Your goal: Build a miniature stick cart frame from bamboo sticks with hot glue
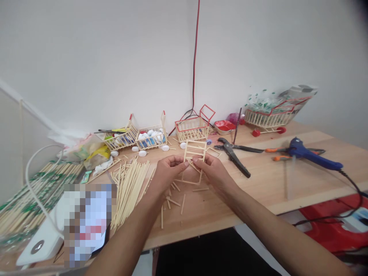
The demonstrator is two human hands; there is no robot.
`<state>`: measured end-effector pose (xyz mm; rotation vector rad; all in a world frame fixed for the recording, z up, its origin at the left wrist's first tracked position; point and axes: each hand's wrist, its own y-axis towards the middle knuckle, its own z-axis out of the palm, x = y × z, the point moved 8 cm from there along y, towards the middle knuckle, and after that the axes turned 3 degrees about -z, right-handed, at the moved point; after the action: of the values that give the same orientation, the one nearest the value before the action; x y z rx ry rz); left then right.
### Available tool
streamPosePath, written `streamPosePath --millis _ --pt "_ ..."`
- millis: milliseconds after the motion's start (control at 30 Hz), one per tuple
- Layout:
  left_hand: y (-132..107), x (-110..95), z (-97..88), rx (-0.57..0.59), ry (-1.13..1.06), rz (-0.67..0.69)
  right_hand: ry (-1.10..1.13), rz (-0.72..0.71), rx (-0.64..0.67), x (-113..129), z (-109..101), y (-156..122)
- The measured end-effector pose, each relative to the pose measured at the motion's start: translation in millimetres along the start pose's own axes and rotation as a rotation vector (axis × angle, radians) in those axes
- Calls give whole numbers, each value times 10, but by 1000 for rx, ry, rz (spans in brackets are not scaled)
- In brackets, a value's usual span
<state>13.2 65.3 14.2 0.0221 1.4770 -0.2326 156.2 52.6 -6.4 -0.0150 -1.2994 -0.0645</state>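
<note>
Both my hands meet over the middle of the wooden table (pixel 258 191). My left hand (pixel 166 170) and my right hand (pixel 211 168) each pinch a small ladder-like frame of thin wooden sticks (pixel 194 150), held upright and tilted toward me. A second stick frame (pixel 191 179) lies flat on the table just under my fingers. Short cut stick pieces (pixel 175 201) are scattered below my hands. A pile of long bamboo sticks (pixel 129 188) lies to the left of my left wrist.
Black cutters (pixel 234 155) and a blue glue gun (pixel 310 153) with its cable lie to the right. Several small stick carts (pixel 192 129) stand along the wall, one (pixel 268 117) at far right. Packed chopsticks (pixel 25 199) and a white box (pixel 46 234) sit at left.
</note>
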Motion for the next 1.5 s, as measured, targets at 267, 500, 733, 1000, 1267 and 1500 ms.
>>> streamPosePath --millis 267,500,733,1000,1267,1500 --pt "14 18 -31 -25 -75 15 -12 -40 95 -53 30 32" --pt "52 36 -88 -48 -144 13 -47 -71 105 -66 8 50" --pt "-6 -206 -203 -195 70 202 -55 -64 66 -39 -30 54" --pt "-452 -717 32 -411 814 869 -50 -44 51 -45 -28 42" --pt "-438 -589 233 -380 1212 995 -45 -46 94 -24 38 9" --pt "-473 -614 316 -400 1380 1026 -69 -58 141 -25 83 5"
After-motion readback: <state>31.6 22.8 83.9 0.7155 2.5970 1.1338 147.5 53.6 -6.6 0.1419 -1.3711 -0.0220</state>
